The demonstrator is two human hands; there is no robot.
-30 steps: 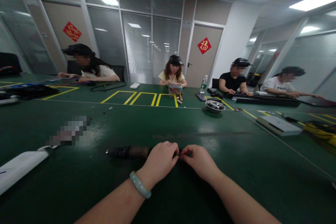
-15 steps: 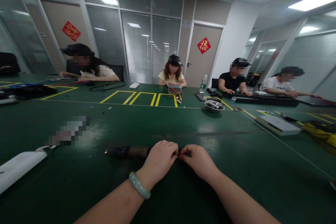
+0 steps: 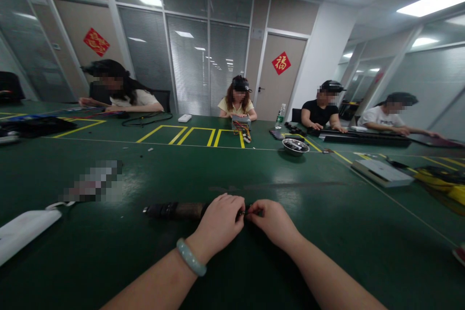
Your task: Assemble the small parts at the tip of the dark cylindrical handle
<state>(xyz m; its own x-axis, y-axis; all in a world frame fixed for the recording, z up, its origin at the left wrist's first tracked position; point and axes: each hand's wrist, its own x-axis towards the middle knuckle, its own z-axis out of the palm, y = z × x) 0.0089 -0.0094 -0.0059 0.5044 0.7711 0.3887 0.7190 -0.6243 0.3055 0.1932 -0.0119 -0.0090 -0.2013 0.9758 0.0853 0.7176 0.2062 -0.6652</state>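
Observation:
A dark, brownish cylindrical tool (image 3: 176, 210) lies on its side on the green table (image 3: 232, 174), pointing left. My left hand (image 3: 220, 220), with a pale bracelet on the wrist, is closed around the tool's right end. My right hand (image 3: 272, 220) pinches a small dark part at that same end, its fingertips touching those of the left hand. The part between the fingers is too small to name.
A white flat device (image 3: 25, 227) lies at the near left, beside a blurred patch. A metal bowl (image 3: 295, 147), a grey box with coloured wires (image 3: 242, 123), a water bottle (image 3: 280, 116) and a flat grey case (image 3: 381, 173) lie farther off. Several people sit working along the far side.
Both hands stay on the tool's right end with only slight finger movement. The view has drifted a little.

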